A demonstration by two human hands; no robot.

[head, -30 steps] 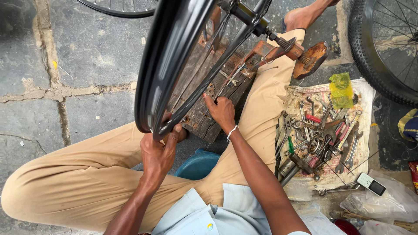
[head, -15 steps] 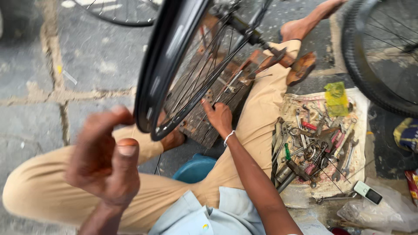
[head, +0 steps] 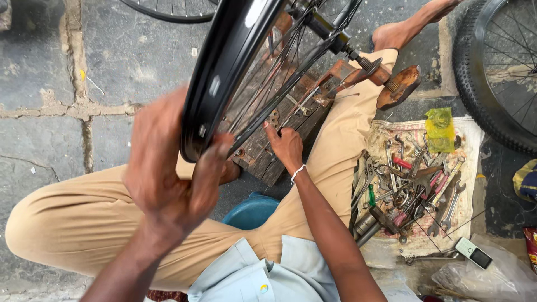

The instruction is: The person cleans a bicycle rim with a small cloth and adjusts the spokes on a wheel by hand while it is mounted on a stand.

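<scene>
- Across the far left, grey stone paving (head: 50, 145) with cracked joints lies under the seated person's bent leg in tan trousers (head: 72, 223).
- Left of centre, the left hand (head: 168, 168) is raised close to the camera and blurred; its fingers (head: 215, 162) curl against the lower edge of a black bicycle wheel rim (head: 235, 61). Whether they are clamped on the rim or only touching it cannot be told through the blur.
- The wheel stands upright and slightly tilted in the middle of the view, over the person's lap, its spokes (head: 279, 72) running up to a hub and threaded axle (head: 347, 47) near the top.
- Behind the spokes sits a worn wooden block (head: 291, 128) with rusty metal fittings, resting between the legs.
- Just right of centre, the right hand (head: 286, 146), with a white band at the wrist, rests on the wooden block; its fingers are pinched together on a thin spoke near the rim.
- Below the block, a blue bowl (head: 251, 211) shows between the thighs.
- To the right, a cloth (head: 475, 168) on the ground carries a heap of spanners and screwdrivers (head: 408, 190) and a crumpled yellow-green bag (head: 440, 128).
- Near the cloth's lower edge lies a small phone (head: 473, 253).
- At the far right stands a second wheel with a knobbly tyre (head: 486, 95).
</scene>
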